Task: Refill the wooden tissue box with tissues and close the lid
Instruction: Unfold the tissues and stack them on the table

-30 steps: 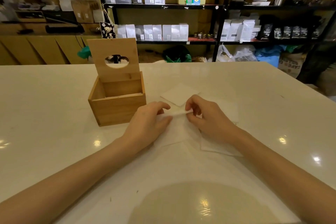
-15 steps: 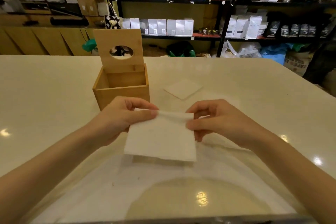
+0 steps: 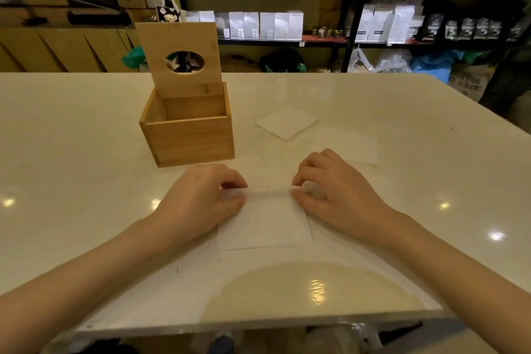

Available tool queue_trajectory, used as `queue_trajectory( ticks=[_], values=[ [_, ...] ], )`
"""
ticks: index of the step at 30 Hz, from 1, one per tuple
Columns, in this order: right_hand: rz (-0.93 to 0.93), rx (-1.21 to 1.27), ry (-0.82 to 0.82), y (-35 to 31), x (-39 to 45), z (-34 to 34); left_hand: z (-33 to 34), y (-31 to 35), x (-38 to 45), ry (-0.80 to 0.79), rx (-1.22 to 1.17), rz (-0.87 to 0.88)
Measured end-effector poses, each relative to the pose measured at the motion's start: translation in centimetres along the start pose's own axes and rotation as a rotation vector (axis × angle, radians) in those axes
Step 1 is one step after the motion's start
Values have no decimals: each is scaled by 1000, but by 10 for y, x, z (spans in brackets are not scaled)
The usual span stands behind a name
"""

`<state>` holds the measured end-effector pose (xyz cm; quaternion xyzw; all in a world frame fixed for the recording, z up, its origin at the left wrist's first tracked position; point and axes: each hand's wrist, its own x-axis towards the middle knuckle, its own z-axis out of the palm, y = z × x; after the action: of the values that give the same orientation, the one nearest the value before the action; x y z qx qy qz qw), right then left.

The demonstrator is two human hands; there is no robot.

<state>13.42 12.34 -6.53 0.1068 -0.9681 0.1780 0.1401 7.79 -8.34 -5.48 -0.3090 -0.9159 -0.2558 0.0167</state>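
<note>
A square wooden tissue box [image 3: 189,138] stands on the white table, its inside showing no tissues. Its lid [image 3: 178,57], with an oval hole, stands upright at the back. In front of it a white tissue [image 3: 265,220] lies flat on the table. My left hand [image 3: 201,198] pinches its upper left corner and my right hand [image 3: 336,195] pinches its upper right corner, the top edge folded between them. A folded tissue [image 3: 286,122] lies to the right of the box, and another flat tissue [image 3: 349,146] lies beyond my right hand.
The white table [image 3: 71,152] has its near edge just below my forearms. Behind it stand dark shelves [image 3: 287,43] with white and black packets and kettles, and a wooden counter [image 3: 57,49] at the back left.
The tissue, held up above the table half a second ago, now lies flat on the table. Both hands came down with it and still hold its top corners.
</note>
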Motion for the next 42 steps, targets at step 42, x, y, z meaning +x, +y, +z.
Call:
queue_trajectory(
  ticks=[42],
  values=[
    [379,-19,50,59,-26,-54,48,61,92,5,-367,240]
  ],
)
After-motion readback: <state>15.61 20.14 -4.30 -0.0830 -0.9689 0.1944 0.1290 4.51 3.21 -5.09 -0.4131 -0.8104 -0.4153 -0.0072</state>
